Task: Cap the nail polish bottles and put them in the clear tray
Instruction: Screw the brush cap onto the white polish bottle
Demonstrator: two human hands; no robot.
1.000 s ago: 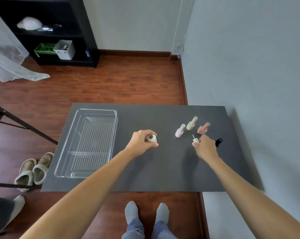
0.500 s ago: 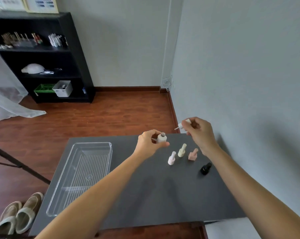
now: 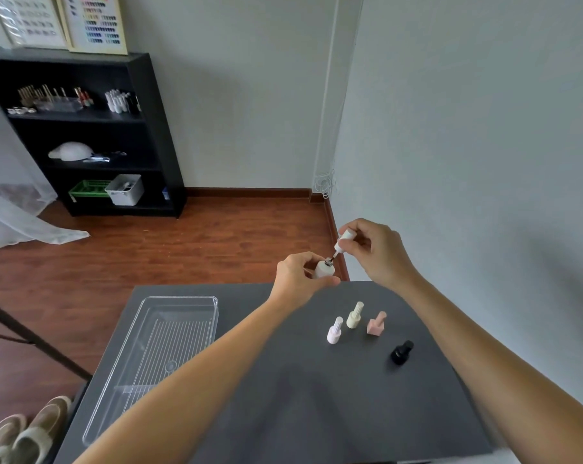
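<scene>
Left hand [image 3: 297, 277] grips a white nail polish bottle [image 3: 324, 269], held up above the far edge of the dark desk [image 3: 317, 413], neck open. Right hand [image 3: 375, 251] pinches the white cap [image 3: 343, 238] with fingers curled round it; the brush tip is at the bottle mouth, cap not seated. Cap tilts down-left toward the bottle.

On the desk, right of centre, four capped bottles stand upright: pale lilac bottle [image 3: 334, 331], cream bottle [image 3: 354, 315] just beside it, pink square-based bottle [image 3: 376, 324] near those, and black bottle [image 3: 401, 352] a bit apart, closer to the person. No labels or brand marks readable on any bottle.

Clear tray [image 3: 196, 301] lies on the left part of the desk, ribbed floor, no bottles in it, well apart from the bottles.

Background: black shelf unit [image 3: 156, 128] with small bottles, a white bin [image 3: 124, 189] and a green basket [image 3: 87, 189]. Two framed colour-swatch charts [image 3: 96, 23] on top; print too small to read. Wooden floor, slippers [image 3: 25, 430] at lower left, white curtain [image 3: 19, 226] on the left.
</scene>
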